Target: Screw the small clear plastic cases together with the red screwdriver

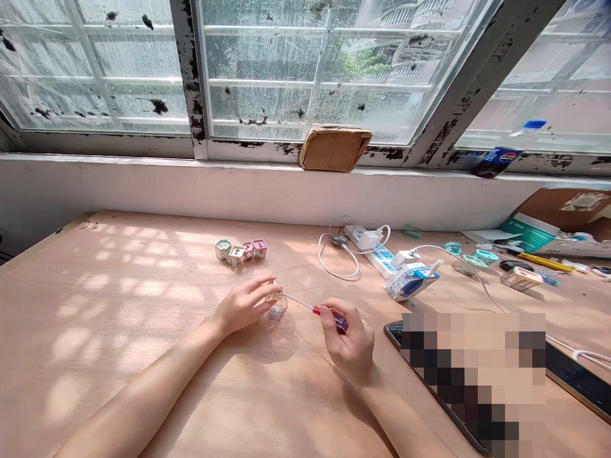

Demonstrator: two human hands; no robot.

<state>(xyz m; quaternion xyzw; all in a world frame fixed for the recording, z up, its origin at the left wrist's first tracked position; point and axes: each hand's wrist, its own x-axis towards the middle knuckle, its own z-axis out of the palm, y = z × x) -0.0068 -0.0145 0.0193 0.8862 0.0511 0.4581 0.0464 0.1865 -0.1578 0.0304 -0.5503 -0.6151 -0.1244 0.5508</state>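
Note:
My left hand (248, 300) is closed around the top of a small clear plastic case (277, 312), which rests on the wooden table. The fingers hide part of the case. In my right hand (350, 340) is a screwdriver (329, 317) with a red and dark purple handle, its thin metal shaft pointing left. The screwdriver's tip reaches the upper part of the case, near my left fingertips; whether it sits in a screw is too small to tell. Behind my left hand stand several similar little cases with green, cream and pink tops (235, 254).
A power strip (382, 259) with chargers and white cables lies at the back. Near it stands a drink carton (409, 282). A tablet-like device (395, 329) lies right of my right hand. A cola bottle (501, 159) and a cardboard piece (335, 149) are on the sill.

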